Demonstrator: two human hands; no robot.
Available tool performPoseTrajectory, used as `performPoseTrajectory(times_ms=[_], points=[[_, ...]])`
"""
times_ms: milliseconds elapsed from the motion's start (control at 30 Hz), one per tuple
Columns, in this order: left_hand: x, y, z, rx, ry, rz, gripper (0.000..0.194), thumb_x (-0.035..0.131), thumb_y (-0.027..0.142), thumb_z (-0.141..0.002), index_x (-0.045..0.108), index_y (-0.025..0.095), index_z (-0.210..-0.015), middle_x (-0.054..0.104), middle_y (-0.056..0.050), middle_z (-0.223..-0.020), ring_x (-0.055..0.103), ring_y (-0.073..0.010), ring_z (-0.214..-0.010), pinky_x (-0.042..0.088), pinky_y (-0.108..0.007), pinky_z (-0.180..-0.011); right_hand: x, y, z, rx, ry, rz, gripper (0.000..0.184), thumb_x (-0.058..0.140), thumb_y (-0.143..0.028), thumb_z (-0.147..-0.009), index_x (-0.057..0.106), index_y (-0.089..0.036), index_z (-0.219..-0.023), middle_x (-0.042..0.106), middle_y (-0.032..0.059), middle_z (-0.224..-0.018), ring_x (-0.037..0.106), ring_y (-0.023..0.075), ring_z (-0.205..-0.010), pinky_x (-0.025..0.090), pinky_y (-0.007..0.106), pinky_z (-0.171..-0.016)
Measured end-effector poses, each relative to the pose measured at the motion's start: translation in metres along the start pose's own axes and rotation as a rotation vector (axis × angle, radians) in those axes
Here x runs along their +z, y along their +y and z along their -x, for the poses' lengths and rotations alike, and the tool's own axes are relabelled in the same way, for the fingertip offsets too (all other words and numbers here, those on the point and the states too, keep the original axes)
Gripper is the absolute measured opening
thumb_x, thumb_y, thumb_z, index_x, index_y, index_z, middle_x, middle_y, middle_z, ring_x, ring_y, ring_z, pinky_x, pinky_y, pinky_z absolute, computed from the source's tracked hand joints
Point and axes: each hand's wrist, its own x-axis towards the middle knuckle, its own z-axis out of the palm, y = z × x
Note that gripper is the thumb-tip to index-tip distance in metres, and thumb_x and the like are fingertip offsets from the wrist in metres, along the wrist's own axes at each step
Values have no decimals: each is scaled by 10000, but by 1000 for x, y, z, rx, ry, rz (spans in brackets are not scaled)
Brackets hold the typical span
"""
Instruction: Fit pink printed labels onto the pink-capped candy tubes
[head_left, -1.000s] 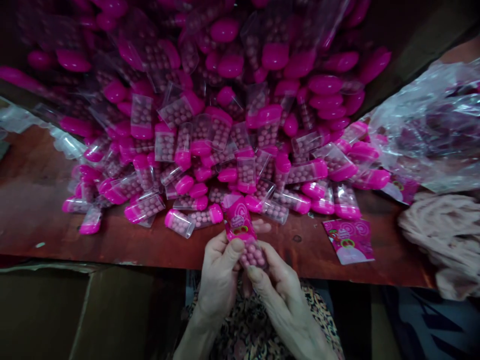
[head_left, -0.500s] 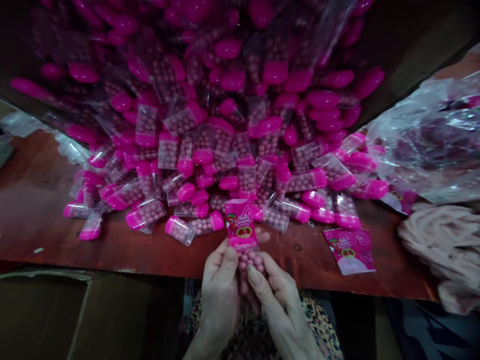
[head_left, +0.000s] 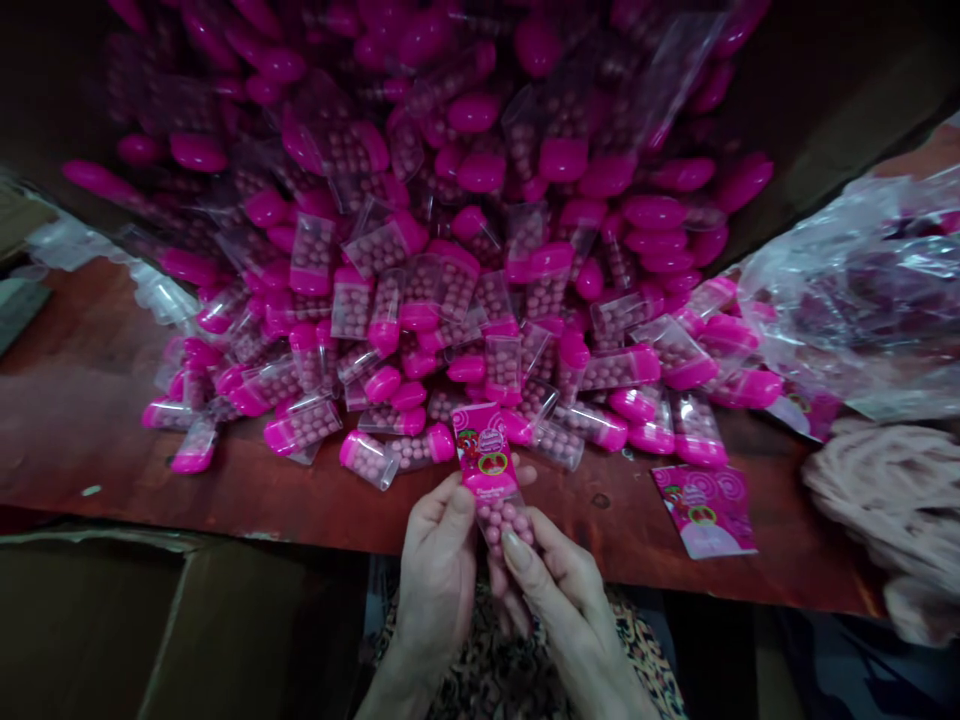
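Between my two hands is a clear candy container [head_left: 504, 524] filled with pink balls, its upper part covered by a pink printed sleeve [head_left: 485, 450]. My left hand [head_left: 442, 560] grips its left side, thumb lying on the lower edge of the sleeve. With thumb and fingers, my right hand [head_left: 559, 575] pinches the bare lower end where the balls show. Just beyond lies a heap of similar candy containers [head_left: 304, 425] with bright pink caps. A flat pink printed sleeve [head_left: 705, 510] rests on the table to the right of my hands.
The heap spills from a dark box [head_left: 817, 150] onto the reddish wooden table [head_left: 90, 400]. Crumpled clear plastic [head_left: 862, 290] and a bundled pale cloth [head_left: 885, 490] lie at the right. A cardboard box [head_left: 90, 620] stands below the table edge at the left.
The held container has been turned so that the sleeve's printed front faces me more squarely. Both hands keep their grip. The whole view has shifted slightly.
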Motion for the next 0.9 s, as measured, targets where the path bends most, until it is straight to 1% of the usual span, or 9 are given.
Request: performPoseTrajectory(times_ms=[100,200,267,400,500,600,667,767,900], points=[[1,0,-2,3,29,-6,206,663,333,-783,745,166,-871,748,-64,-793,411,-43,-352,339,-184,-348,2,-3,-1,4,6,-10,394,518,-537,-864,551,-153,-781,430,-38,-595,373,61,-461,315,168,-400],[4,-6,0,2,92,-8,198,653,330,-793,747,164,-845,744,-62,-765,376,-24,-343,274,-159,-323,7,-7,2,-47,76,75,381,503,-527,-873,548,-160,-783,448,-34,-581,390,72,-466,311,171,-396],[4,-11,3,2,121,-12,204,658,337,-787,746,161,-839,743,-69,-763,400,-27,-359,273,-151,-329,10,-8,3,-92,120,147,368,487,-517,-881,555,-164,-802,481,-21,-589,422,84,-476,309,176,-392],[2,-15,6,10,116,-24,204,641,332,-805,745,160,-843,744,-78,-782,496,-57,-428,357,-162,-397,11,-10,3,-157,161,223,322,467,-478,-898,553,-173,-838,508,-10,-629,483,107,-543,360,191,-452],[-1,-8,4,4,48,-30,240,660,373,-784,747,159,-849,745,-87,-804,562,-95,-477,424,-197,-446,6,-10,0,-131,65,150,331,474,-484,-898,535,-174,-799,453,-36,-588,421,85,-485,346,188,-439],[-4,1,-2,60,-17,-15,401,675,517,-722,742,156,-882,746,-109,-833,661,-198,-672,514,-274,-577,-1,-11,-4,-58,-78,15,341,475,-482,-905,515,-172,-770,432,-54,-560,364,56,-428,308,173,-407],[-5,5,-7,84,-24,-28,403,685,515,-712,739,151,-877,747,-110,-825,674,-227,-740,530,-300,-631,-3,-11,-6,-13,-162,-48,346,473,-480,-909,511,-169,-762,437,-59,-552,349,44,-407,319,170,-412],[-7,4,-9,46,-8,-65,271,662,377,-779,732,137,-882,747,-104,-816,675,-199,-696,525,-284,-631,-4,-7,-7,23,-191,-48,348,483,-487,-903,527,-163,-783,457,-52,-567,354,45,-411,323,172,-411],[-3,-6,-1,-9,56,-48,252,597,318,-837,707,133,-967,749,-91,-817,564,-89,-456,460,-206,-478,0,1,-1,1,-2,103,363,509,-517,-875,580,-161,-873,509,-13,-626,434,89,-480,343,190,-410]])
